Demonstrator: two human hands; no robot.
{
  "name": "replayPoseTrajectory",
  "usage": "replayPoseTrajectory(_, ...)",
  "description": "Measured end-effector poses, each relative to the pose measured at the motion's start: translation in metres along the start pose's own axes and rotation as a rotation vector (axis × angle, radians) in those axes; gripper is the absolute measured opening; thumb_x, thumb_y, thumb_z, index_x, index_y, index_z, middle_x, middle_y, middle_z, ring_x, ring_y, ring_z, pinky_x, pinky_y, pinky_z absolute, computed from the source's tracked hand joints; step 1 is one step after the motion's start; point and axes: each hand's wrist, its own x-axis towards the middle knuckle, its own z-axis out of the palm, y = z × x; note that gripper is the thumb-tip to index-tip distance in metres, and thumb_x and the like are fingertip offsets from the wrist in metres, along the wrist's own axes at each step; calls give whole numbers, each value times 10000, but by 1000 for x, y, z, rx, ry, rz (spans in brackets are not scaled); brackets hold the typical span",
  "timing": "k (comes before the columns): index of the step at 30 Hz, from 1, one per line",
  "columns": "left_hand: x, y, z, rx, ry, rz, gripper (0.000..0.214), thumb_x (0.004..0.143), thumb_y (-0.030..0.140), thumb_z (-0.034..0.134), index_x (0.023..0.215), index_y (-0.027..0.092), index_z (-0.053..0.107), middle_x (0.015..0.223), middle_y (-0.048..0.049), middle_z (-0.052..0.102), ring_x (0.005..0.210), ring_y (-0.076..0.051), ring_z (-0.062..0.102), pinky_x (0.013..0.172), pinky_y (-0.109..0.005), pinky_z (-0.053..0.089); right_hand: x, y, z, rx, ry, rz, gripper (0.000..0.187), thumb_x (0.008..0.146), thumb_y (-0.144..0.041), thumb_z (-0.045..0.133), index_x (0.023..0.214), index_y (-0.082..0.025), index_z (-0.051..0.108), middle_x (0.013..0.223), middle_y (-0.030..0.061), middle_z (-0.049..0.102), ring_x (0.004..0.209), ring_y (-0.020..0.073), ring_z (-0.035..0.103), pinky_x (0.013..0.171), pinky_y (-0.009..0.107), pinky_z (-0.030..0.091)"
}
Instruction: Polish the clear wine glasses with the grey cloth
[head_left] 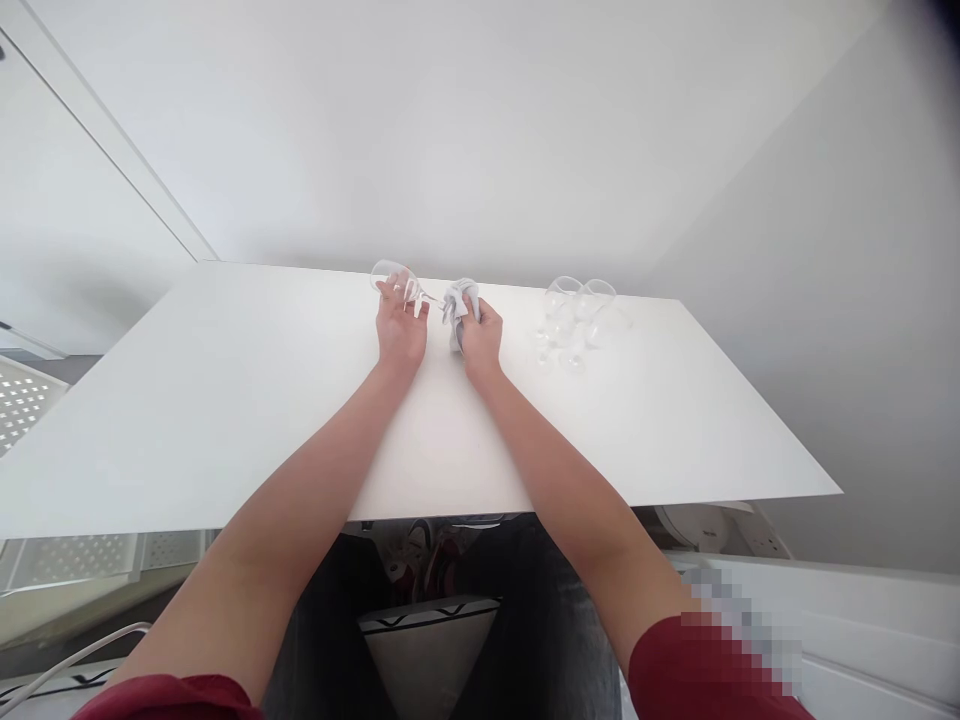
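Observation:
A clear wine glass [384, 270] is held on its side above the white table, its bowl toward the left. My left hand [402, 325] cradles the bowl from below, fingers curled around it. The stem runs right into a pale grey cloth [459, 296], which covers the foot of the glass. My right hand [484, 335] is closed on this cloth, thumb on top, pinching it around the foot. Several more wine glasses, among them one with its rim up [564, 290], stand close together to the right of my right hand.
The white table [225, 430] has its back edge along a white wall [450, 130]. White perforated baskets [26, 400] are at the left, below the tabletop. A white cable [97, 640] lies at lower left. Beneath the front edge are my legs and some shoes [420, 545].

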Motion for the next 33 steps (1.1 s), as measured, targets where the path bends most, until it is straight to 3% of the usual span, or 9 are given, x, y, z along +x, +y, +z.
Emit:
replayPoseTrajectory(3, 2, 0, -3, -19, 38, 20, 378, 1095, 613, 513, 1194, 315, 723, 1697, -8, 538, 1559, -177, 523, 1133, -300, 564, -3, -5, -4, -164, 163, -11, 306, 937, -479, 629, 785, -220, 572, 1008, 54, 608, 831, 146, 575, 709, 269, 528)
replayPoseTrajectory(5, 3, -2, -6, 25, 41, 33, 354, 1086, 603, 547, 1259, 337, 705, 1706, -2, 520, 1595, -177, 478, 1150, -316, 552, -5, -11, -8, -174, 155, -31, 148, 917, -356, 601, 855, -226, 566, 1086, 58, 615, 778, 125, 551, 647, 256, 506)
replayPoseTrajectory(6, 3, -3, -7, 65, 36, 42, 349, 1074, 597, 579, 1293, 352, 696, 1710, 1, 512, 1607, -182, 460, 1155, -326, 548, -6, -13, -9, -194, 109, -61, 60, 901, -290, 575, 914, -232, 569, 1080, 46, 622, 753, 119, 537, 639, 251, 499)
replayPoseTrajectory(11, 2, -9, -8, 256, -54, 154, 531, 928, 625, 792, 1380, 366, 686, 1669, -41, 549, 1542, -262, 529, 1120, -386, 573, -15, -22, -8, -622, -232, -295, 281, 840, -138, 542, 1081, -236, 648, 1128, 29, 643, 822, 141, 590, 783, 278, 522)
replayPoseTrajectory(14, 0, -11, -7, 342, -106, 224, 648, 866, 655, 842, 1418, 356, 682, 1594, -77, 616, 1449, -296, 615, 1103, -424, 584, -23, -27, -2, -886, -428, -276, 393, 885, -175, 566, 1222, -276, 740, 1399, 62, 613, 878, 171, 666, 794, 324, 544)
replayPoseTrajectory(17, -2, -12, -6, 469, -166, 280, 700, 827, 690, 858, 1413, 341, 701, 1525, -94, 669, 1439, -318, 626, 1140, -455, 558, -28, -34, 2, -1038, -518, -238, 443, 897, -185, 583, 1289, -285, 763, 1385, 80, 672, 973, 236, 716, 818, 360, 559)
replayPoseTrajectory(22, -5, -13, -5, 647, -243, 305, 751, 751, 696, 911, 1383, 334, 727, 1430, -97, 724, 1427, -378, 615, 996, -433, 585, -32, -46, 1, -1181, -579, -151, 248, 935, -199, 599, 1107, -205, 778, 1027, 104, 770, 893, 265, 740, 767, 347, 544)
replayPoseTrajectory(25, -6, -13, -5, 710, -293, 293, 719, 745, 655, 933, 1357, 331, 738, 1406, -97, 729, 1399, -378, 619, 919, -406, 577, -33, -48, 1, -1238, -574, -111, 272, 947, -211, 607, 1168, -188, 765, 989, 123, 777, 890, 272, 747, 772, 349, 546)
replayPoseTrajectory(33, -21, -4, 9, 473, -224, 159, 587, 641, 288, 1038, 1173, 275, 789, 1304, -101, 765, 1411, -340, 620, 1045, -389, 544, -35, -42, 0, -1040, -555, -126, 628, 915, -184, 642, 1537, -239, 569, 1439, 158, 700, 1053, 304, 741, 799, 391, 577)
